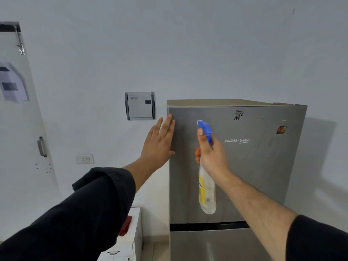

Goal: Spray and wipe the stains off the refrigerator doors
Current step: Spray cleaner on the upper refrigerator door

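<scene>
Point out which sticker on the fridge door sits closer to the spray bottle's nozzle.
The black-and-white sticker, higher up and nearer the spray bottle; the reddish sticker sits farther right.

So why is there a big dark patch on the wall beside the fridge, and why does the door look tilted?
Head view: the dark patch is the shadow of the refrigerator, so light likely comes from the left; the door leans because the wide lens bends the edges; the paper on it is blurry, the spray bottle in the right hand sharp.

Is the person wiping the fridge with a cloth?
No, the left hand lies bare on the fridge; the right hand holds a spray bottle.
</scene>
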